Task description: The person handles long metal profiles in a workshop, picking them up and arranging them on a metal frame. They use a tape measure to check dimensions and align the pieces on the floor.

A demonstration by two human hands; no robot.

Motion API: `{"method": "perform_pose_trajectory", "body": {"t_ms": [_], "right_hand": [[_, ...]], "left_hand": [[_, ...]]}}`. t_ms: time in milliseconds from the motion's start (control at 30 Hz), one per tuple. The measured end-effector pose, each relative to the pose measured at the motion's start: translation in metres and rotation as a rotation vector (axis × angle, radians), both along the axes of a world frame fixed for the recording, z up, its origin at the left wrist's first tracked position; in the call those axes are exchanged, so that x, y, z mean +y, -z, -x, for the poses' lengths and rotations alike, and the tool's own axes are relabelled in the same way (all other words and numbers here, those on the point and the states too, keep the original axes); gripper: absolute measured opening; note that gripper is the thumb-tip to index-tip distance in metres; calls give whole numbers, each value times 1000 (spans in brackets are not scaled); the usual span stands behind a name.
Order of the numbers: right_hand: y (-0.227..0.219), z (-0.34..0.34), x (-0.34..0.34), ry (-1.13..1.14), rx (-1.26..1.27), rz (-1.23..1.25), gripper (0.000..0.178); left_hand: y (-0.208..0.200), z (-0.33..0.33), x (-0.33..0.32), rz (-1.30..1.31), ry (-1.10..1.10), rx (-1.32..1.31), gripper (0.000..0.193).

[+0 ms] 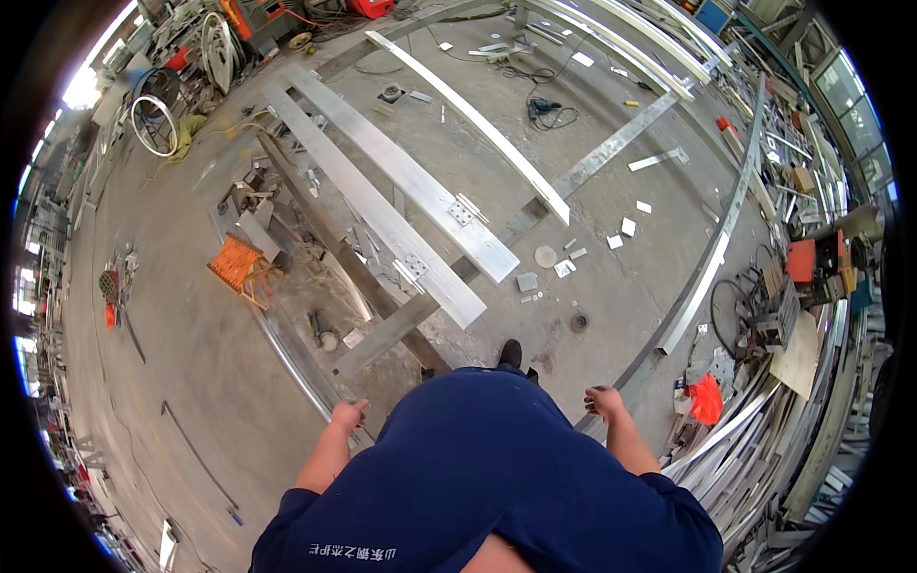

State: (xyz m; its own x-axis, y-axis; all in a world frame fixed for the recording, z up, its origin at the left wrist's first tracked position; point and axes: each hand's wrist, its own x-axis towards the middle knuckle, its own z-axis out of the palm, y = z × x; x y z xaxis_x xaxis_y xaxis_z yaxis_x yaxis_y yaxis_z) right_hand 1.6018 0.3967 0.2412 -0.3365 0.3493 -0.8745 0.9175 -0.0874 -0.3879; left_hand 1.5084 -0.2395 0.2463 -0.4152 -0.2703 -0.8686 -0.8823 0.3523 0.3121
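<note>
My left hand (351, 413) hangs beside my body, its fingers curled in and nothing visible in them. Below it passes a shiny round metal pipe (296, 371) on the floor side. On the other side my right hand (603, 401) is also curled, with dark fingertips and no object showing. A long metal bar (683, 329) runs forward from near it. Ahead of me two wide flat silver beams (368, 196) (411, 167) lie across a metal support frame (387, 334), each with a small perforated plate (461, 212) on top. Neither hand touches them.
A narrow white bar (468, 119) lies across the frame farther on. An orange woven stool (239, 265) stands at left, near scrap pieces. A power drill (543, 107) and small offcuts (628, 227) lie on the floor. Metal stock (745, 449) and a red bag (705, 399) crowd the right.
</note>
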Motion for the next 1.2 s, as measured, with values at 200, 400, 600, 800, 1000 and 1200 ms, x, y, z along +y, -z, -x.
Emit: {"method": "perform_pose_trajectory", "body": {"t_ms": [200,400,600,800,1000,1200], "right_hand": [[-9,-1,-7,20,-13,-3,29],[-9,-1,-7,34,-15,8,29],[-7,1,-6,53,-10,26,28],[-1,-1,-2,7,-17,46,27],[-3,-2,-2,-11,-21,31,29],[-7,-2,-4,0,-20,30,30]], "left_hand": [[-1,0,-3,-12,-4,32,39],[6,1,-7,-21,16,20,41],[2,2,-1,-29,2,1,41],[3,-3,-1,-33,-7,9,38],[1,-3,1,-7,-1,-3,36],[5,-5,0,-17,-13,4,36]]}}
